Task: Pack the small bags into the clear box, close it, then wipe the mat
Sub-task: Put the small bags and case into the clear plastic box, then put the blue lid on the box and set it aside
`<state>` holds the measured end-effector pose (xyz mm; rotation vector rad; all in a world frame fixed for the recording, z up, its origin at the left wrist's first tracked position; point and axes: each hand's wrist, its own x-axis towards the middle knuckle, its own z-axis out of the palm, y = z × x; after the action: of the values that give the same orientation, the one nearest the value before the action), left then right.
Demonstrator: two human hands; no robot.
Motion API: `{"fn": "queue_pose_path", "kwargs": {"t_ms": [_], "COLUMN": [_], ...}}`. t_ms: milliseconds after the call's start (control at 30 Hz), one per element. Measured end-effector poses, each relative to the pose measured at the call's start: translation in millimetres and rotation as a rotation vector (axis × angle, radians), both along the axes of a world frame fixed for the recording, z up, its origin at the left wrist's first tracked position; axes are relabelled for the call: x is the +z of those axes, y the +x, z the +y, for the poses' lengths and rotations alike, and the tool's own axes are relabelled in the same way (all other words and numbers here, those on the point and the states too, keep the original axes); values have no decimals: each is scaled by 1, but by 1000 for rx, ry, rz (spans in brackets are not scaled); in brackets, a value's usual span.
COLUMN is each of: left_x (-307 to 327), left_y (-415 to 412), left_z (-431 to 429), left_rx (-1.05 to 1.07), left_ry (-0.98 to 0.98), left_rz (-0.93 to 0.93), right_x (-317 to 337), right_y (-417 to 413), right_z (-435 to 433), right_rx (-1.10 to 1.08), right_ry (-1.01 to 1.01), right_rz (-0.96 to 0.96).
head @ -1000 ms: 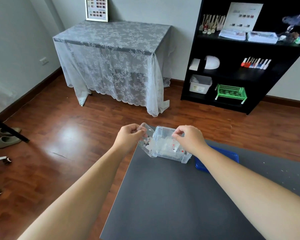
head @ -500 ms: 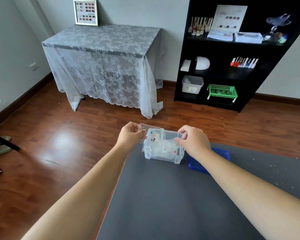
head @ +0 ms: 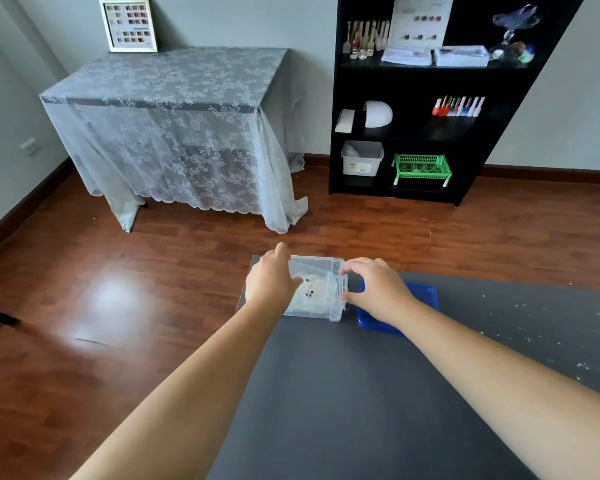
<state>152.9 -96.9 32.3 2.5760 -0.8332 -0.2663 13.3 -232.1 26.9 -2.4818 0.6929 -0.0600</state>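
clear box (head: 317, 289) | lid down | small bags (head: 310, 289) inside, star-speckled

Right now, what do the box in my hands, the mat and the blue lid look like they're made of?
Box: clear glossy hard plastic, likely; the bags show through its walls.
Mat: dark grey, matte, probably rubber or foam; no shine, white specks on it.
Blue lid: smooth opaque plastic, apparently.

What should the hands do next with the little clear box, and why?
Probably press the lid down until it shuts. Both hands, left and right, already grip the clear box by its ends on the mat, and the small bags show inside.
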Motion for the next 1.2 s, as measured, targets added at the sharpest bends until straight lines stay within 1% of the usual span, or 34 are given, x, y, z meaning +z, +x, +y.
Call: {"fn": "queue_pose_path", "kwargs": {"t_ms": [100, 167, 300, 400, 467, 567, 667, 767, 900, 1000, 1100, 1200], "left_x": [-2, -1, 4, 5, 2, -10, -28, -43, -55, -56, -56, -53], "left_y": [-3, -5, -16, -40, -63, -99, -128, -147, -157, -159, -162, -165], "left_z": [0, -1, -1, -6, -13, -28, -43, -55, -67, -71, -74, -75], "left_rx": [-91, -102, -135, -301, -411, -471, -425, -286, -186, -111, -54, 65], "left_ry": [97, 103, 7, -108, -142, -154, -109, -37, 156, 231, 185, 46], "left_rz": [-114, -134, -145, -162, -148, -77, 63, 237, 219, 206, 238, 321], "right_x": [0, -1, 2, 4, 1, -7, -13, -20, -27, -30, -32, -31], "right_y": [0, -2, -10, -24, -39, -68, -95, -116, -129, -131, -131, -133], "right_z": [0, 1, 0, -4, -7, -13, -23, -34, -44, -47, -52, -61], "right_rx": [1, 1, -5, -64, -129, -211, -269, -303, -334, -337, -397, -527], "right_ry": [5, 20, 79, 132, 167, 202, 223, 258, 322, 382, 450, 521], "right_rz": [-6, -20, -133, -212, -230, -199, -123, -57, 18, 61, 62, 7]}}
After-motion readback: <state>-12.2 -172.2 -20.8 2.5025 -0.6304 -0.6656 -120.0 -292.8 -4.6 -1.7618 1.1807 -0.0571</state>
